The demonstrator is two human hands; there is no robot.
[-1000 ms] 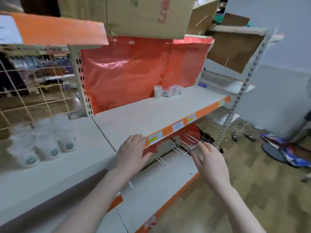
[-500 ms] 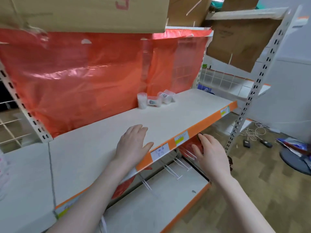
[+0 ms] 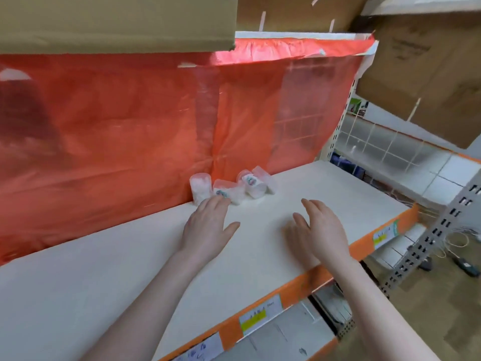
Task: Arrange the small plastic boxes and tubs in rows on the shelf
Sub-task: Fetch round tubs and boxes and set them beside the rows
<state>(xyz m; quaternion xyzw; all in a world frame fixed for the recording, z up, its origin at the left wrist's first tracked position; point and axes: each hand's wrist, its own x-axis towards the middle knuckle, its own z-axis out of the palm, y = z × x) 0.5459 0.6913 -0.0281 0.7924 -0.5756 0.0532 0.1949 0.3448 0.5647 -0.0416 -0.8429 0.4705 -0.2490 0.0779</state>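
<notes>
From the head camera, a cream-white shelf board (image 3: 145, 261) with an orange front edge is seen. Both bare forearms are stretched out over it.

The left hand (image 3: 208, 222) is held flat, fingers straight and together, thumb spread to the right. Nothing is gripped by it. Its fingertips (image 3: 218, 200) are placed right at the foot of a cluster of small clear plastic tubs filled with white material. The upright clear tub (image 3: 200, 188) is found just beyond the fingertips, slightly to their left. A tipped-over tub with a round printed lid (image 3: 226, 192) is seen lying at the fingertips; whether it is actually touched cannot be told. Two more tipped tubs (image 3: 256, 184) are seen beyond and to the right of this hand, lying against each other.

The right hand (image 3: 321, 230) is held open above the board, fingers relaxed and slightly spread, nothing in it. The tubs are found ahead of it and to its left, well apart from it.

Behind the tubs a translucent red plastic sheet (image 3: 130, 131) is hung. Brown cardboard boxes (image 3: 117, 19) are seen overhead. Yellow-and-white price labels (image 3: 257, 315) are stuck on the orange edge below the right forearm.
</notes>
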